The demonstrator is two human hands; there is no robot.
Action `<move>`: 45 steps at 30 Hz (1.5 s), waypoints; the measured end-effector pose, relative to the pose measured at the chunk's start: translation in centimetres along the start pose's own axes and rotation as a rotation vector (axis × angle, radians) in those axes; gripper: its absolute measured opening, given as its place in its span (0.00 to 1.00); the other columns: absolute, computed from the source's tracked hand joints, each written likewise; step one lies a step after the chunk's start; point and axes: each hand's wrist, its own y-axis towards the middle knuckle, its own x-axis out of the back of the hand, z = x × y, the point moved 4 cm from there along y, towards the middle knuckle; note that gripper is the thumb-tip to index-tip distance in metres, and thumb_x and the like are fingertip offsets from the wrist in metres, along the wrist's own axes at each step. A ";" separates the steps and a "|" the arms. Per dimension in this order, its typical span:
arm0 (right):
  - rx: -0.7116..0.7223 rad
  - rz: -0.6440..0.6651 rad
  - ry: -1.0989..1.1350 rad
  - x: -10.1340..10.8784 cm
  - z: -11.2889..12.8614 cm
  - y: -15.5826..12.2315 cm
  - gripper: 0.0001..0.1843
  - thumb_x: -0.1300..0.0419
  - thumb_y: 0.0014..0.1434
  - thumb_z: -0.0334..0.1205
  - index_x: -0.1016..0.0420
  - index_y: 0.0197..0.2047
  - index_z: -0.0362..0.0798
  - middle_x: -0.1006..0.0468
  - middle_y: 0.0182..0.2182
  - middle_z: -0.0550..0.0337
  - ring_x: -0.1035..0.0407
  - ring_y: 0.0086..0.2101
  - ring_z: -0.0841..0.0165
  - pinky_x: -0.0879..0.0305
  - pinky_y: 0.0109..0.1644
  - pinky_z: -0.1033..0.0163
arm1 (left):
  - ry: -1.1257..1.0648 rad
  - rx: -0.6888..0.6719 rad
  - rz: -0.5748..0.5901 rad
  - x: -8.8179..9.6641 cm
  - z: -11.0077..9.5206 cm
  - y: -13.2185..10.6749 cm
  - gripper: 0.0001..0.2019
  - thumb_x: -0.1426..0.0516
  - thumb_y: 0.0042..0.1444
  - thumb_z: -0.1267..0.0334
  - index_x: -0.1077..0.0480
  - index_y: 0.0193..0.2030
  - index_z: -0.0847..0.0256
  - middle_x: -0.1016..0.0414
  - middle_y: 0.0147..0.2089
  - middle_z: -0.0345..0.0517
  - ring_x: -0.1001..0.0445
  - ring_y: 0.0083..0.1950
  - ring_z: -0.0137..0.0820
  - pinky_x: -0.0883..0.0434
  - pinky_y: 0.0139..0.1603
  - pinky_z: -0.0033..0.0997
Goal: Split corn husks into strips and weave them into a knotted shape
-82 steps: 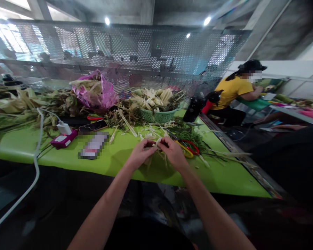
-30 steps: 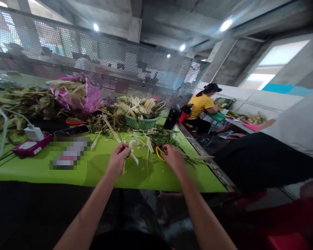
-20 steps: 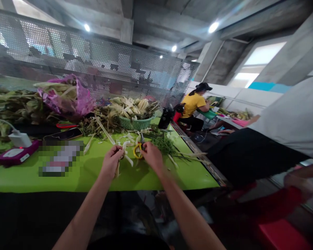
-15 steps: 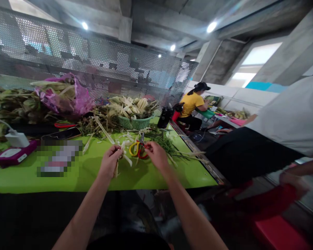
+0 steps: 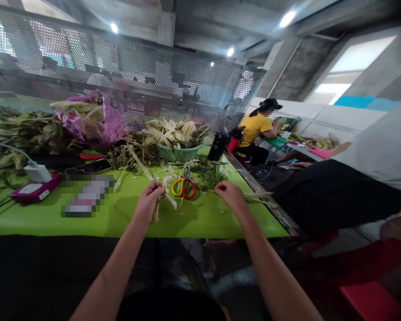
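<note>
My left hand (image 5: pixel 149 200) pinches a small bunch of pale dried husk strips (image 5: pixel 171 201), whose ends fan out past the fingertips above the green table (image 5: pixel 190 223). To its right, scissors (image 5: pixel 187 177) with one yellow and one red handle lie on the table, blades pointing away, touched by neither hand. My right hand (image 5: pixel 233 196) is beside feathery green sprigs (image 5: pixel 214 177), its thumb and fingertips pressed together. Whatever is between those fingertips, if anything, is too small to make out.
A green basket (image 5: pixel 177 154) heaped with pale husks stands behind, near a black bottle (image 5: pixel 218 146). Farther left are a pink plastic bag (image 5: pixel 110 127), a phone (image 5: pixel 95 166) and a purple power strip (image 5: pixel 36 189). A person in yellow (image 5: pixel 255 129) sits beyond; another person's white shirt (image 5: pixel 377 147) is close right.
My right hand has moved right, away from the scissors to beside the green sprigs. My left hand still holds the husk strips. The camera view has shifted slightly.
</note>
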 end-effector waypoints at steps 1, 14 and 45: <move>-0.007 -0.013 0.054 0.4 0.0 0.1 0.07 0.44 0.49 0.41 0.26 0.28 0.48 0.25 0.25 0.60 0.35 0.26 0.67 0.44 0.31 0.63 | -0.003 0.009 -0.001 0.0 0.0 0.0 0.08 0.38 0.44 0.64 0.32 0.30 0.62 0.36 0.25 0.36 0.37 0.26 0.21 0.38 0.28 0.20; -0.020 -0.077 0.136 3.3 -2.3 -0.9 0.12 0.43 0.46 0.39 0.28 0.36 0.47 0.26 0.33 0.57 0.35 0.28 0.68 0.40 0.36 0.61 | -0.046 0.079 0.003 -0.2 0.3 -0.1 0.11 0.37 0.42 0.63 0.33 0.31 0.62 0.34 0.24 0.34 0.36 0.23 0.19 0.37 0.26 0.19; 0.111 0.371 0.859 3.6 9.2 0.0 0.08 0.39 0.50 0.38 0.31 0.35 0.47 0.32 0.25 0.66 0.41 0.23 0.76 0.50 0.23 0.69 | -0.054 0.220 0.475 -9.1 0.2 1.5 0.08 0.38 0.45 0.66 0.34 0.30 0.63 0.28 0.32 0.41 0.32 0.28 0.22 0.34 0.31 0.23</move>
